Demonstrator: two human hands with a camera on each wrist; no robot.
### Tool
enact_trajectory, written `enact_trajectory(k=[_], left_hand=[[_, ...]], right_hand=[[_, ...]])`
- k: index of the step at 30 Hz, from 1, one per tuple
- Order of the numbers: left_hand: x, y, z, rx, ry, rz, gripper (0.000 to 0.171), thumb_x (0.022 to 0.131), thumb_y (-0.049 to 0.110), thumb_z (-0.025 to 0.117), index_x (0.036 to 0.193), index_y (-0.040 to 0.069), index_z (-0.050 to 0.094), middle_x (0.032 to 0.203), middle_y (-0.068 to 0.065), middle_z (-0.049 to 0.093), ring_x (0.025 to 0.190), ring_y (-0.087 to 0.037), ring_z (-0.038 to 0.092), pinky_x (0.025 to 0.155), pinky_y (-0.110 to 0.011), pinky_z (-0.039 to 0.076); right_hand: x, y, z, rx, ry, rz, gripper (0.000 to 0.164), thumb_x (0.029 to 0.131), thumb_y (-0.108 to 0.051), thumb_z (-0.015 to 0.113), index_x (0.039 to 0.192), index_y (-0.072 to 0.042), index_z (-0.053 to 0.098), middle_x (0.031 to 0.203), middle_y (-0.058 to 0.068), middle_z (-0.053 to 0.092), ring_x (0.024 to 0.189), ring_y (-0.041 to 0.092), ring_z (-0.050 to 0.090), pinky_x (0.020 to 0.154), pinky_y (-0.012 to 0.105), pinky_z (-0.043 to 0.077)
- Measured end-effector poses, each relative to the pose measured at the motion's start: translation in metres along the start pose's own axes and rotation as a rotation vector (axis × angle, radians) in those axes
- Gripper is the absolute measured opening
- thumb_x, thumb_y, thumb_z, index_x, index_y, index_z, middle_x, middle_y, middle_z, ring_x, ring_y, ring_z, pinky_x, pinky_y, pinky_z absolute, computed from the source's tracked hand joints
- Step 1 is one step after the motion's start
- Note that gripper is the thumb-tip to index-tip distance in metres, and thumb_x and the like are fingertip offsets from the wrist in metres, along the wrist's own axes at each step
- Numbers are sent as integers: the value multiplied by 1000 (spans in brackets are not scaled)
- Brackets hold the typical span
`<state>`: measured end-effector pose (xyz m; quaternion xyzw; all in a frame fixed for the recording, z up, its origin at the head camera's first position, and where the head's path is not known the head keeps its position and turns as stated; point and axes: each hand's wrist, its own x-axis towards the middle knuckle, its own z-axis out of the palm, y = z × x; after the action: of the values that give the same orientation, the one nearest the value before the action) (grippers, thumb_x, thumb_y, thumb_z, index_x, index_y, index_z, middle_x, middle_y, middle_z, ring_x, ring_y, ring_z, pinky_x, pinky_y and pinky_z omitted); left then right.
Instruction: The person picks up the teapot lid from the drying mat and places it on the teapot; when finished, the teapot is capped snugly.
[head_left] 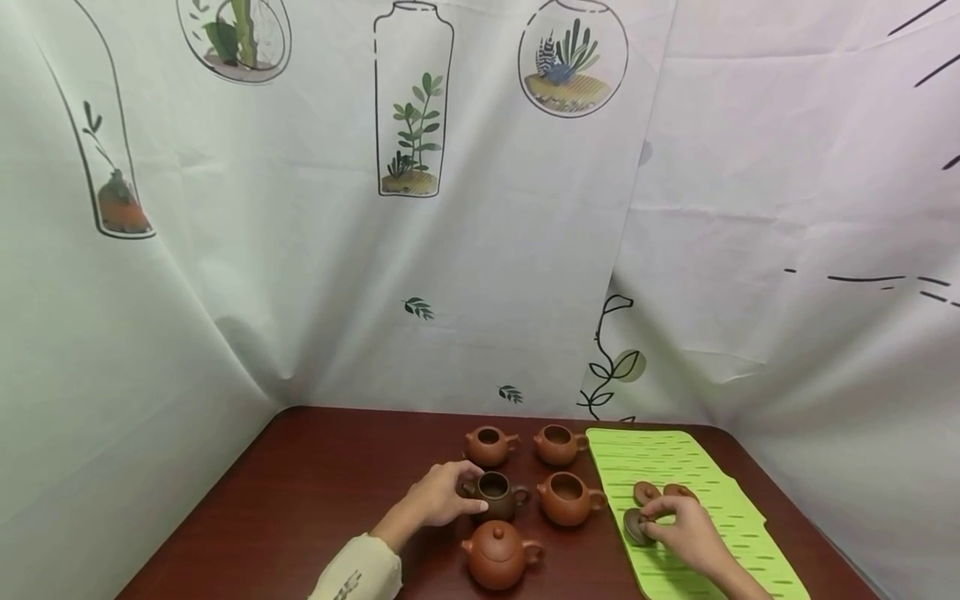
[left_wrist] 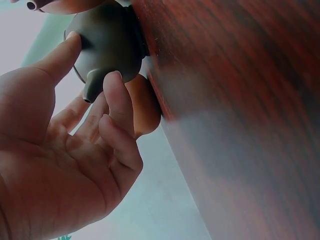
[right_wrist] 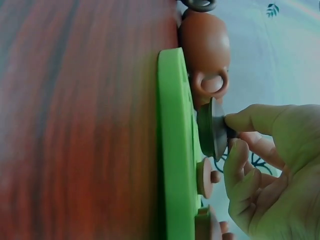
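Note:
My left hand [head_left: 442,494] holds a dark brown teapot [head_left: 495,504] from its spout side. In the left wrist view the thumb lies on the teapot's body [left_wrist: 112,42] and a fingertip is right at the short spout. This teapot is lidless, its round mouth facing up, and it stands on the table. Over the green mat, my right hand [head_left: 692,535] pinches a dark brown lid [head_left: 636,527] by its knob. The right wrist view shows that lid [right_wrist: 214,129] tilted on edge, its lower rim close to the mat.
Lidless reddish-brown teapots [head_left: 487,450] [head_left: 557,448] [head_left: 567,502] stand around the dark one. Nearer me is a reddish teapot [head_left: 498,560] wearing its lid. Two reddish lids [head_left: 646,492] [head_left: 680,491] lie on the green mat [head_left: 738,537]. A printed cloth [head_left: 510,275] hangs behind the dark red table [head_left: 300,500].

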<state>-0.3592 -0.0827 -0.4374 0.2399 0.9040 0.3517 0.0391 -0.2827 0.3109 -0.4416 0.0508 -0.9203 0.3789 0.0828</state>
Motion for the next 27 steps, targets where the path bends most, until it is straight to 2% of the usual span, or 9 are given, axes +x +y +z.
enact_trajectory(k=[11,17,23,27], left_hand=[[0,0,0,2,0,-1,45,84,37,80,122,19,65,117,-1,69,108,-25,64,86,-56,49],[0,1,-1,5,-1,-4,45,84,36,81,122,19,65,116,-1,69,108,-25,64,86,-56,49],[1,2,-1,5,1,1,45,83,37,81,122,19,66,116,-1,69,109,-25,64,87,-57,48],[0,0,0,2,1,7,45,84,37,80,122,19,65,116,-2,69,109,-25,64,87,-56,48]], right_hand=[[3,-11,6,20,6,-69,16,81,-10,81,95,-5,75,92,3,72,83,15,65,60,26,51],[4,-21,11,43,25,-106,14,80,-12,82,93,-8,75,91,1,72,86,17,68,66,26,54],[6,-31,13,59,10,-105,14,82,-13,81,94,-8,75,92,1,72,87,16,67,73,30,54],[7,-36,17,113,-28,-82,16,83,-14,80,96,-5,75,96,4,72,86,16,66,70,29,53]])
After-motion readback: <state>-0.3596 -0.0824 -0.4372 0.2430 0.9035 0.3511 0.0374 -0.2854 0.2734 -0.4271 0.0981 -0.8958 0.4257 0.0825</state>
